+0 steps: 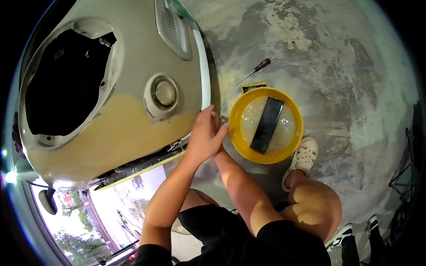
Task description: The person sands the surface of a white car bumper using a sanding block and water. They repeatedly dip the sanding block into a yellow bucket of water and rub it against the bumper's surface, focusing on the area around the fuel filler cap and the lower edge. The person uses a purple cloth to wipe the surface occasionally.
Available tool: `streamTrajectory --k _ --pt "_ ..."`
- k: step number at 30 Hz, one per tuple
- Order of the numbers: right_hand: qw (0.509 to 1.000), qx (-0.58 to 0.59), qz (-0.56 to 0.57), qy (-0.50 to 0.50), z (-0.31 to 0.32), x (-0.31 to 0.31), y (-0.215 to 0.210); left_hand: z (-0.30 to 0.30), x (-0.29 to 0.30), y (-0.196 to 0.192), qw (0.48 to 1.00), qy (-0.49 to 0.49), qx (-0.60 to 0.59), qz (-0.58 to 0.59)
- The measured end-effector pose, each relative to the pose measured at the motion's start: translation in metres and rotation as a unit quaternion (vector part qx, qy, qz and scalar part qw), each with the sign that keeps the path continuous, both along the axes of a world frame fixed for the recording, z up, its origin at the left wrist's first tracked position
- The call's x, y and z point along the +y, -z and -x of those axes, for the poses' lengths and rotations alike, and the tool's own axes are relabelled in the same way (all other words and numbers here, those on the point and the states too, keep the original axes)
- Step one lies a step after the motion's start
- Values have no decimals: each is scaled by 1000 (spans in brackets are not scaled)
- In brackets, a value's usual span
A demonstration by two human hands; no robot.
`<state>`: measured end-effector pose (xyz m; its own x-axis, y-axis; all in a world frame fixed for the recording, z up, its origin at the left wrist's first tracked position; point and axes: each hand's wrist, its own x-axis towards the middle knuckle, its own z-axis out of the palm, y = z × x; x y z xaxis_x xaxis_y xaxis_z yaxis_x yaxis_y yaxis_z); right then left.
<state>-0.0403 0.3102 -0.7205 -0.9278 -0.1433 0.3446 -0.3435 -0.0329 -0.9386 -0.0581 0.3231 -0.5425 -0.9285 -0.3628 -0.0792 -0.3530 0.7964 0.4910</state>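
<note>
My two hands are crossed at the edge of a car bumper (133, 119), which is beige with yellowish patches. On top lies my left hand (205, 135), its thumb stretched out apart from the fingers, and I see nothing in it. Beneath it is my right hand (216, 119), mostly covered, so its fingers and anything in them are hidden. Just to the right stands a yellow bucket (235, 141) of cloudy, bubbly liquid. A long black block (267, 125) lies in the bucket, tilted.
Behind the bucket, a small black-and-yellow packet (254, 87) and a screwdriver (262, 65) lie on the stained concrete floor (328, 88). My foot in a beige clog (305, 157) is beside the bucket. Another person's shoes (341, 235) show at lower right.
</note>
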Motion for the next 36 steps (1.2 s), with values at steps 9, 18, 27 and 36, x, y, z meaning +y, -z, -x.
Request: streamTrajectory --k 9,18,27,36 --pt "990 -93 -9 -110 6 22 4 57 15 169 940 -212 -67 -259" --pt "984 -159 10 -77 -19 31 -9 48 6 178 894 -261 34 -362" --pt "973 -207 -93 38 26 44 -26 117 58 179 872 -296 69 -385" --pt "870 -397 216 -198 63 87 39 215 68 172 966 -100 130 -202"
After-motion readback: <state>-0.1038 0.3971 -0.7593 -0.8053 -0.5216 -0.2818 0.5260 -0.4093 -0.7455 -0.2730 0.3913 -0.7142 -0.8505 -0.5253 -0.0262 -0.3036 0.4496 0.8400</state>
